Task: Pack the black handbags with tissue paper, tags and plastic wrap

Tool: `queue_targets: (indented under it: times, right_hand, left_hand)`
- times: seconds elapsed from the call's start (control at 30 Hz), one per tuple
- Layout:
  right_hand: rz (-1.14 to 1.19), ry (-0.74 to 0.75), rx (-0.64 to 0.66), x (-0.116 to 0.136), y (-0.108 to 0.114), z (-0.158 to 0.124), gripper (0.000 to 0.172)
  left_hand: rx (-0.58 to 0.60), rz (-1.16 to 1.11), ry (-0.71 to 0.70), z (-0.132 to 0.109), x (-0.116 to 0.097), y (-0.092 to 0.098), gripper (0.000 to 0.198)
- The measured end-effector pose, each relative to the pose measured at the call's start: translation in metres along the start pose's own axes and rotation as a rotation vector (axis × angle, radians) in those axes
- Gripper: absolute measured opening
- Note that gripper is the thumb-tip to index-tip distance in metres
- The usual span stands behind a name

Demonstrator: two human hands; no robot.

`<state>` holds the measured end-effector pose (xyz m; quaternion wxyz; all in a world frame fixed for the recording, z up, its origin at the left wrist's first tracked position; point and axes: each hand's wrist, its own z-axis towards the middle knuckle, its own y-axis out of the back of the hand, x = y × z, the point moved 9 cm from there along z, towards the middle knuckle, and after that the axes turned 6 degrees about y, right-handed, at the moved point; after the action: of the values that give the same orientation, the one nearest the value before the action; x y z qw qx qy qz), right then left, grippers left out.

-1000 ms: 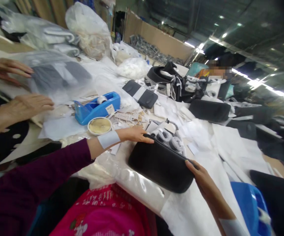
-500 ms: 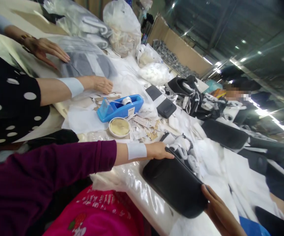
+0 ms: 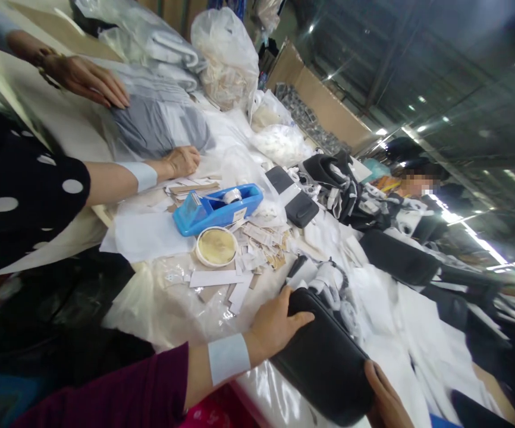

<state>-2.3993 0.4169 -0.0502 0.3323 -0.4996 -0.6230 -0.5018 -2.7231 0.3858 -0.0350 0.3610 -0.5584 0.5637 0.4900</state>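
Observation:
A black pouch [image 3: 326,362] lies on white wrapping sheets near the table's front edge. My left hand [image 3: 275,324] is closed over its upper left corner, thumb along the top edge. My right hand [image 3: 385,398] grips the pouch's lower right end, its fingers curled against the side and partly cut off by the frame. My left arm wears a maroon sleeve and a pale wristband.
A blue tape dispenser [image 3: 215,207], a round tin [image 3: 216,246] and scattered paper tags [image 3: 257,238] lie left of the pouch. Another person's hands [image 3: 181,160] press a bagged grey item [image 3: 159,122]. More black pouches [image 3: 395,258] and white sheets [image 3: 400,333] cover the right side.
The view has swung left and down. My left hand slid from the pouch's top edge to grip its corner; the pouch sits nearer the front edge. The other person's near hand has closed up.

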Motion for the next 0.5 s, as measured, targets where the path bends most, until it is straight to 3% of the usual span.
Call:
queue_targets:
  times: [0.1, 0.27, 0.5]
  right_hand:
    - [0.085, -0.073, -0.001, 0.007, -0.014, -0.010, 0.053]
    - [0.134, 0.038, -0.014, 0.032, -0.028, -0.021, 0.047]
    - [0.128, 0.129, -0.076, 0.032, -0.021, -0.029, 0.045]
  left_hand:
    - [0.028, 0.016, -0.013, 0.002, 0.000, 0.000, 0.066]
    - [-0.005, 0.055, -0.016, 0.009, -0.002, 0.010, 0.063]
    - [0.054, 0.075, -0.095, 0.017, -0.012, 0.009, 0.060]
